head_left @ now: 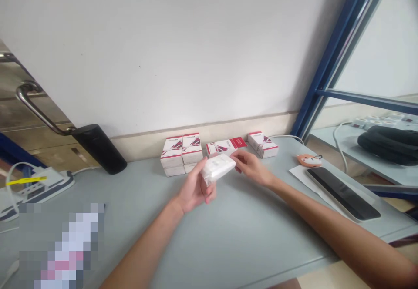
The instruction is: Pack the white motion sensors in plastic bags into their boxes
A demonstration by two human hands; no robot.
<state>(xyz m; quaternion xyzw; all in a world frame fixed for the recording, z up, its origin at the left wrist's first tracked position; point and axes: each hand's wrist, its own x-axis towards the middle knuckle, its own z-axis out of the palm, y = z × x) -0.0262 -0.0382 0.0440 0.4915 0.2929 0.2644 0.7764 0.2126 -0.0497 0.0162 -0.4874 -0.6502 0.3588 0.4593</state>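
My left hand (pixel 197 188) is closed around a white block-shaped packet (pixel 218 168) in a clear plastic wrap, held tilted above the desk. At the packet's right end are the bent fingers of my right hand (pixel 251 167), which seem to pinch its edge or wrap; the exact contact is hard to see. Just behind the packet lies a white and red box (pixel 220 146) with a red flap (pixel 239 142) at its right. Red and white boxes (pixel 172 154) stand stacked in two columns left of it. Another such box (pixel 263 144) sits to the right.
A black cylinder (pixel 99 149) leans by the wall at left, near a power strip (pixel 35 191). On the right are a dark flat device (pixel 342 193), a paper sheet (pixel 302 175) and an orange animal-shaped item (pixel 308 160). A blue frame (pixel 321 69) rises at the desk's right end.
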